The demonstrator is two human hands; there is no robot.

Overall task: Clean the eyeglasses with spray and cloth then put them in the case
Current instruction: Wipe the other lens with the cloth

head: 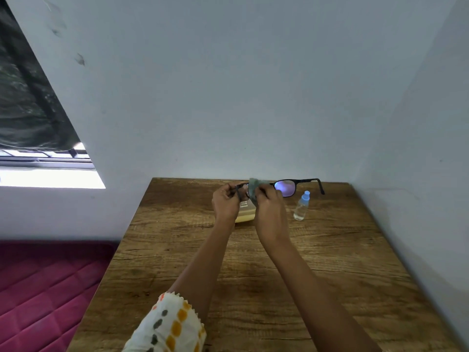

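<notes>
Black-framed eyeglasses [288, 187] are held up above the far part of the wooden table [253, 262], temples unfolded. My left hand [225, 203] grips the frame's left end. My right hand [269, 212] pinches a grey-green cloth [254, 189] over the left lens, which the cloth hides. The right lens shows a bluish reflection. A small clear spray bottle [301, 206] with a light blue cap stands on the table just right of my right hand. A pale yellow case [245, 217] lies on the table behind my hands, mostly hidden.
The table sits in a corner, with a grey wall [253, 97] behind it and another wall on its right. A dark red quilted mattress [45, 288] lies low to the left. A window [38, 161] is at the far left.
</notes>
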